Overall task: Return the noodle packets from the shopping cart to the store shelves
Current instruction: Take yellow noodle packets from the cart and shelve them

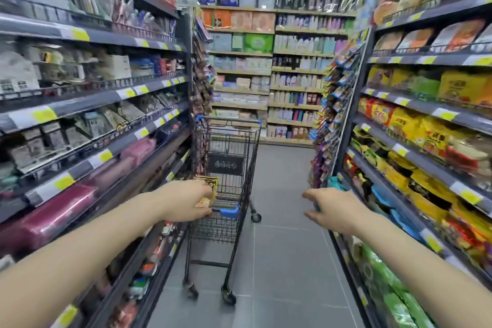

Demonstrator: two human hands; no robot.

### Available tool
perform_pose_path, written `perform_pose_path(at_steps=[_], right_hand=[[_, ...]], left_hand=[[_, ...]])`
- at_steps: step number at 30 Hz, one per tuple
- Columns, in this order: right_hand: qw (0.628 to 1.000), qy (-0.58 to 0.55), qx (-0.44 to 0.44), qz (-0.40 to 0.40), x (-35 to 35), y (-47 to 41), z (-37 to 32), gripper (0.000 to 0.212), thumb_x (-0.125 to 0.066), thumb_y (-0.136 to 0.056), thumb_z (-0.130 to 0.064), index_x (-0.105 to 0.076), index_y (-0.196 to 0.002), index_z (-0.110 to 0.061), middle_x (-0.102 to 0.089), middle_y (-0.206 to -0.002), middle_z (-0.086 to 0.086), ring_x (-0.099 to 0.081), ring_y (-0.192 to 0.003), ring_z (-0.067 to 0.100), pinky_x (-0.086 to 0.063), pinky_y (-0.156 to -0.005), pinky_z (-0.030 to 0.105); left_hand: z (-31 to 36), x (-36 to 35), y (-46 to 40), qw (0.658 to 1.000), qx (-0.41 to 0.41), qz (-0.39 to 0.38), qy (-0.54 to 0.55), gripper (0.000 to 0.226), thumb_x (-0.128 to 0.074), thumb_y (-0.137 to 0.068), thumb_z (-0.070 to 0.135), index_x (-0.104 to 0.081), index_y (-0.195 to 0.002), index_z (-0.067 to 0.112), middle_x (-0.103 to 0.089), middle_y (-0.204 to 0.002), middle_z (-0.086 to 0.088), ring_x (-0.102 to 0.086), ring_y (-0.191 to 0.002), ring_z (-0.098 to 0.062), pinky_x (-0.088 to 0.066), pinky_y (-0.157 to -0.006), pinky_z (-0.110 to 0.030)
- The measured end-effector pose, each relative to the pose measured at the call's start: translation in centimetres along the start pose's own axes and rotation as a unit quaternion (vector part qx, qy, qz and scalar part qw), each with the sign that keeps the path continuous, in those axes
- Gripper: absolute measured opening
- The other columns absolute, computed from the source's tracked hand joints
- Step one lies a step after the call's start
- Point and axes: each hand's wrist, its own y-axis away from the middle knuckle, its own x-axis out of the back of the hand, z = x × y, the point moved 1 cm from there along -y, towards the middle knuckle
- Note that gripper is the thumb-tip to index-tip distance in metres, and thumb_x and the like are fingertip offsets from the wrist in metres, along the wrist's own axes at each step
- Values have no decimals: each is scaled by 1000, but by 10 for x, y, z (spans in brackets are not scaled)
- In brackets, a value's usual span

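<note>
Left hand [186,204] apparently grips noodle packets [210,192] beside cart [226,157]; right hand [332,210] grip wide, holding nothing.

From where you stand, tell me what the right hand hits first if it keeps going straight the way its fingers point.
The right hand points left across the aisle toward the shopping cart. Its rear basket edge looks first in line, though depth is unclear and the hand may pass just behind it.

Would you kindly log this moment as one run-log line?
left hand: grips noodle packets at cart | right hand: empty, fingers spread, toward right shelves | stage: shelving not yet done
</note>
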Motion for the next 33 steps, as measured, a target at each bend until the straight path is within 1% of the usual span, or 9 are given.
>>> perform_pose_path(at_steps=[3,6,12,17,22,24,27,30,33], right_hand=[[999,-17,31,-13,-13,-56,-18,48,-48,-90,-45,-42,-135,-29,-52,-138,-3,-50,-125,21,-42,-95,35],[997,-21,64,-24,-27,-113,-29,47,-47,-91,-44,-43,-135,-29,-53,-138,-3,-50,-125,22,-43,-94,35],[994,-13,105,-31,-33,-234,-23,46,-49,-91,-43,-44,-134,-26,-54,-136,-2,-51,-123,23,-46,-93,37],[990,-3,139,-32,-43,-329,-22,48,-48,-92,-43,-42,-137,-25,-54,-137,-3,-52,-123,22,-46,-94,36],[985,-16,161,-62,-68,-408,-40,48,-47,-93,-42,-42,-138,-25,-53,-138,-2,-52,-123,21,-46,-97,37],[983,-21,167,-71,-81,-439,-48,47,-46,-93,-41,-43,-137,-25,-53,-138,-3,-51,-124,21,-46,-97,37],[981,-30,169,-93,-103,-485,-60,46,-46,-93,-41,-44,-136,-26,-53,-137,-3,-51,-123,20,-46,-96,38],[980,-46,153,-118,-123,-534,-70,47,-48,-92,-43,-43,-136,-26,-53,-138,-3,-51,-123,20,-45,-97,39],[980,-55,129,-139,-136,-583,-77,49,-49,-92,-43,-42,-137,-25,-52,-139,-2,-51,-124,21,-45,-98,40]], left_hand=[[-35,-19,-11,999,38,-12,1,34,-46,-91,42,-52,-117,20,-53,-119,0,-53,-109,-19,-41,-81,-29],[-70,-36,-32,997,70,-19,6,38,-46,-92,44,-49,-123,23,-51,-125,2,-52,-114,-17,-41,-84,-28],[-138,-47,-103,995,97,-19,15,39,-47,-91,42,-49,-125,22,-51,-129,-1,-50,-118,-19,-44,-92,-33],[-189,-58,-161,992,125,-14,32,41,-46,-91,45,-48,-126,24,-50,-131,1,-51,-117,-19,-45,-92,-34],[-238,-81,-197,988,144,-37,45,42,-45,-92,45,-48,-127,22,-52,-128,2,-52,-113,-18,-46,-90,-36],[-263,-92,-214,986,148,-46,53,40,-46,-91,44,-50,-124,21,-53,-126,1,-53,-112,-18,-47,-89,-36],[-304,-113,-245,985,139,-66,74,41,-45,-92,44,-49,-126,21,-52,-129,2,-50,-115,-17,-44,-94,-33],[-347,-134,-284,986,114,-90,81,41,-45,-92,43,-49,-127,21,-51,-131,1,-49,-117,-16,-41,-98,-35],[-392,-152,-327,986,92,-95,97,39,-46,-93,42,-50,-126,22,-51,-131,3,-49,-118,-15,-40,-99,-35]])
